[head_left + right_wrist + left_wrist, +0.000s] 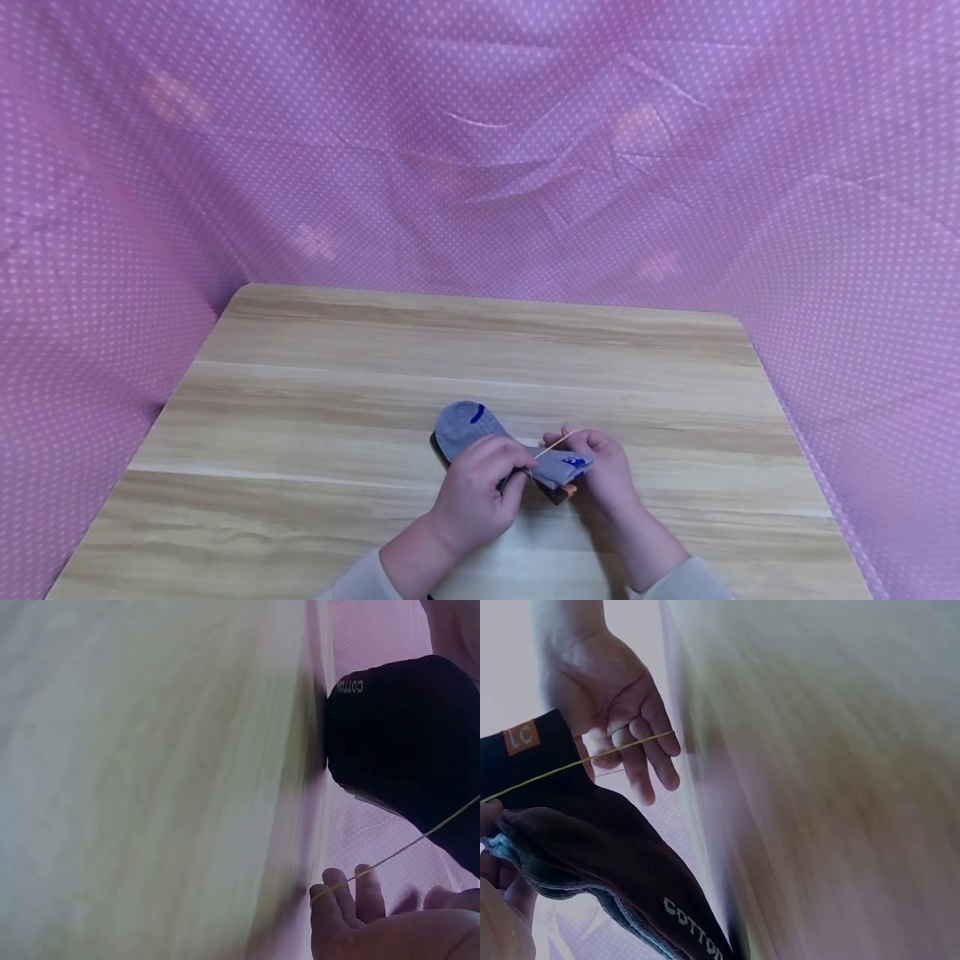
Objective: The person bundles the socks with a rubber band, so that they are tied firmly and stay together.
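Note:
A stack of folded socks [467, 423] is held just over the table, a grey one with blue marks on top. Dark socks [622, 840] lie beneath it, with "COTTON" lettering and an orange label. My left hand [480, 485] grips the stack around its middle, thumb on the near side. From there a thin yellow rubber band [557, 442] runs taut to my right hand [609, 475], by the cuff end. The right wrist view has the band hooked over the fingertips [322, 896], fingers slightly bent. The band's other end is hidden at the left hand.
The wood-grain table [315, 417] spreads out around the hands, its far edge meeting a pink polka-dot cloth [480, 167]. That cloth also hangs along the left and right sides.

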The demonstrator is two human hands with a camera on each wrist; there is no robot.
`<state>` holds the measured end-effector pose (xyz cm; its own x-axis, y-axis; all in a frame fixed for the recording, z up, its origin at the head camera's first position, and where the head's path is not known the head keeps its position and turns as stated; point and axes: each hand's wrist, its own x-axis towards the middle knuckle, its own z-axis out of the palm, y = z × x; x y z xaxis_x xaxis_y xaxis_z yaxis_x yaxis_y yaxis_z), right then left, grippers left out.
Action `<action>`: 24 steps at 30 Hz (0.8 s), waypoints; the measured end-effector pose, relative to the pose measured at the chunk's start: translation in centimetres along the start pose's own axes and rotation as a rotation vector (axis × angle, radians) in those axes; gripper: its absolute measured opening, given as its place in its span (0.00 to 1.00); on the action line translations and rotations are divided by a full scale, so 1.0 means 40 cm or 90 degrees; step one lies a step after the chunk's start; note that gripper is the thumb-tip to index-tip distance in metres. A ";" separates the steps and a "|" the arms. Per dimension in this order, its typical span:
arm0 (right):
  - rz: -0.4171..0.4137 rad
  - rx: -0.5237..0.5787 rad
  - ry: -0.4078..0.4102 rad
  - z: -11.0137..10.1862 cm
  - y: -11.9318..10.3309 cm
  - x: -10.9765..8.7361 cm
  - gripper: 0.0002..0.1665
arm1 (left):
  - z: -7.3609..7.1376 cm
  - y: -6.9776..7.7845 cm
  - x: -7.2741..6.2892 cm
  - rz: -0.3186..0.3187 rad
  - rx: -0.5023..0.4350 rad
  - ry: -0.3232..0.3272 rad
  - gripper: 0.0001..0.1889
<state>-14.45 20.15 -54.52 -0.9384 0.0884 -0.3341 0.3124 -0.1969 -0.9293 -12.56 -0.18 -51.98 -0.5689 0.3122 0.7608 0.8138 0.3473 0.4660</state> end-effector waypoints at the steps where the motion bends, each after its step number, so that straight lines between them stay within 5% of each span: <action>1: 0.004 0.011 -0.001 0.001 0.001 0.000 0.15 | 0.000 0.000 0.000 -0.002 -0.002 0.003 0.13; 9: 0.060 0.168 -0.062 -0.011 0.012 0.006 0.41 | 0.007 0.003 -0.009 -0.056 -0.030 0.024 0.14; 15: 0.071 0.259 -0.098 -0.004 0.009 0.003 0.42 | 0.000 0.003 -0.003 -0.133 -0.057 0.033 0.13; 19: 0.036 0.347 -0.102 -0.003 0.008 -0.008 0.36 | -0.001 0.006 0.005 -0.201 -0.112 0.065 0.14; 24: -0.097 0.364 -0.097 0.003 0.015 -0.018 0.11 | -0.005 0.019 0.029 -0.383 -0.251 0.162 0.14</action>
<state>-13.59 19.85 -54.81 -0.9900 0.0241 -0.1389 0.0842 -0.6893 -0.7195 -12.57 0.27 -50.64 -0.9216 -0.0618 0.3832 0.3816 0.0370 0.9236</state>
